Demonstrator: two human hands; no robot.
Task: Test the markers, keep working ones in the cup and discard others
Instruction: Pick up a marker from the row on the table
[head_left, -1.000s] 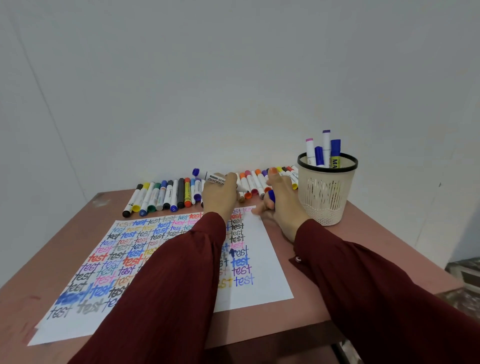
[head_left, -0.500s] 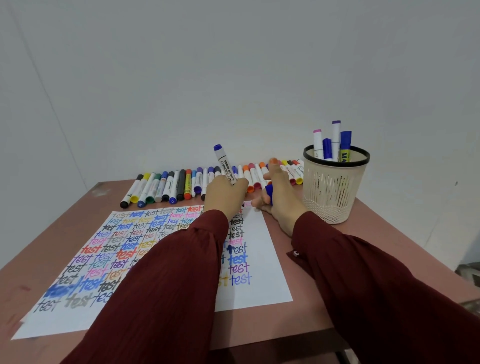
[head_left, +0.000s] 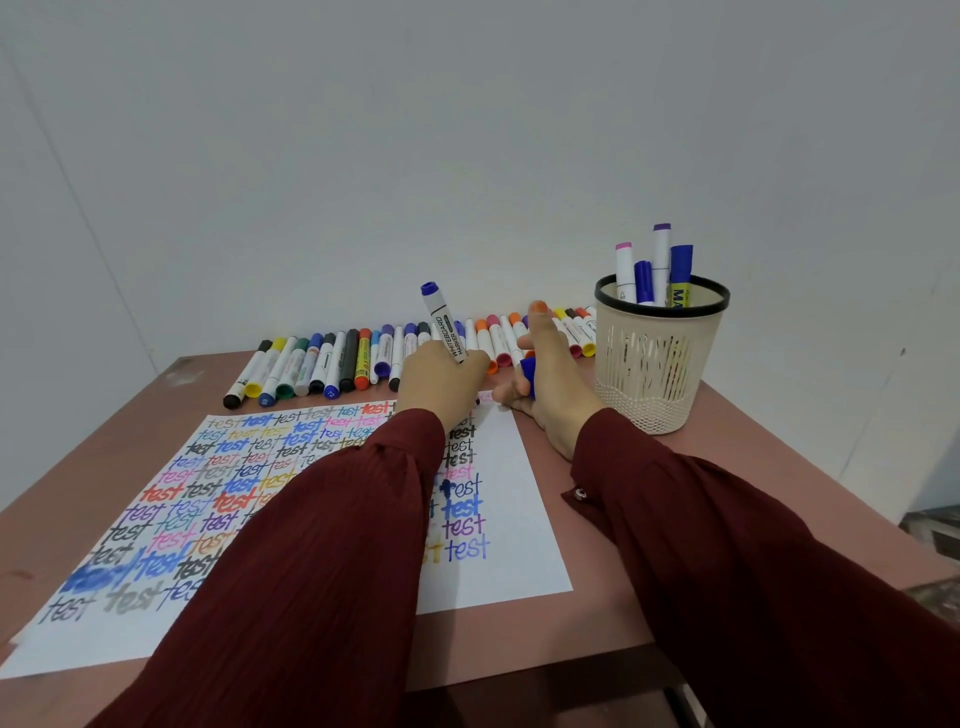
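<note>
Gripping a white whiteboard marker with a blue end (head_left: 445, 332) upright in its fist, the left hand (head_left: 439, 379) is poising it over the white sheet of coloured "test" words (head_left: 519, 519), apparently to try it. The right hand (head_left: 548, 379) is pinching its blue cap (head_left: 528, 370), presumably for recapping, beside the beige mesh cup (head_left: 655, 364).

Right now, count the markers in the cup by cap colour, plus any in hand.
In the cup:
pink-capped marker: 1
purple-capped marker: 1
blue-capped markers: 2
In the left hand, whiteboard marker: 1
Total: 5
</note>
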